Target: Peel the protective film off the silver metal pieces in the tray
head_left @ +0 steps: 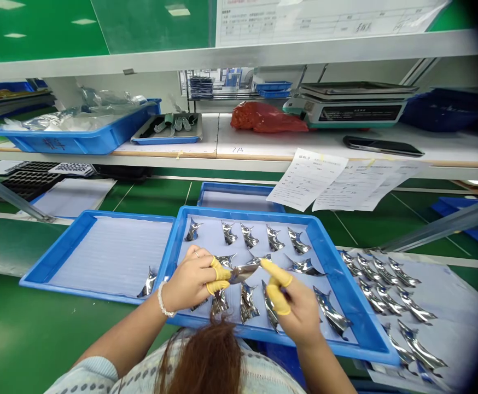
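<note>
Yellow finger covers are on the fingertips of both hands. My left hand (200,276) pinches one end of a shiny curved metal piece (244,273) above the middle blue tray (315,232). My right hand (290,298) is at the piece's other end, thumb and forefinger apart, with its remaining fingers curled; it holds nothing that I can see. Rows of similar polished metal pieces lie on the white liner of the tray below, some partly hidden by my hands. One more metal piece (147,282) lies in the left blue tray (95,293).
Several metal pieces (417,306) lie on a white sheet at the right. A smaller blue tray (239,189) sits behind. The shelf (222,158) holds a red bag (263,117), a scale (354,112), a phone (382,146) and a tray of plastic bags (75,139). Papers (308,178) hang from its edge.
</note>
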